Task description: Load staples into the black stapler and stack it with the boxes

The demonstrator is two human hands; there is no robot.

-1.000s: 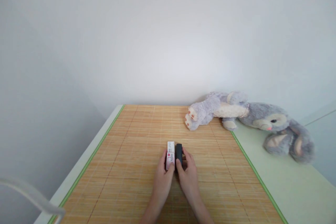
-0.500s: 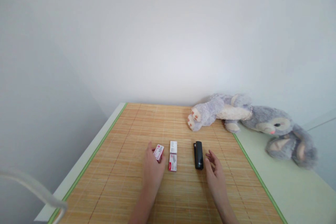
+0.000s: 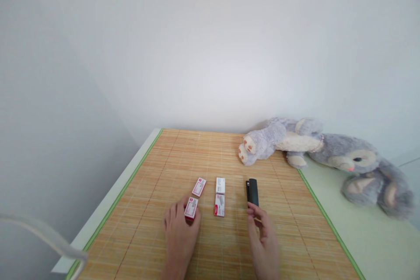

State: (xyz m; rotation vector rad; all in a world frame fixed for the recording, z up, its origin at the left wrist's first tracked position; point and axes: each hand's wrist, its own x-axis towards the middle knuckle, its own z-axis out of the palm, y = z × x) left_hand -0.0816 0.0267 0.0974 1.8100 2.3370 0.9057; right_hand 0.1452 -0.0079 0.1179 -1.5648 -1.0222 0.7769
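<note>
Several small red-and-white boxes lie on a bamboo mat point(image 3: 154, 192). My left hand point(image 3: 179, 234) rests flat on the mat, its fingertips touching the nearest box point(image 3: 190, 208). Another box point(image 3: 199, 187) lies just beyond it, and two more, one point(image 3: 220, 185) behind the other point(image 3: 219, 205), lie to the right. A black stapler point(image 3: 252, 191) lies right of them. My right hand point(image 3: 264, 238) is just below the stapler, fingers loosely curled, fingertips at its near end, holding nothing.
A grey plush rabbit point(image 3: 328, 155) lies on its side at the mat's back right, partly on the pale green table surface point(image 3: 361, 223). A white wall stands behind. A pale curved cable point(image 3: 42, 236) crosses the lower left corner.
The hands went from bunched over the boxes and stapler to apart. The boxes were spread leftward and the stapler set to the right. My left hand has since drawn back to the nearest box.
</note>
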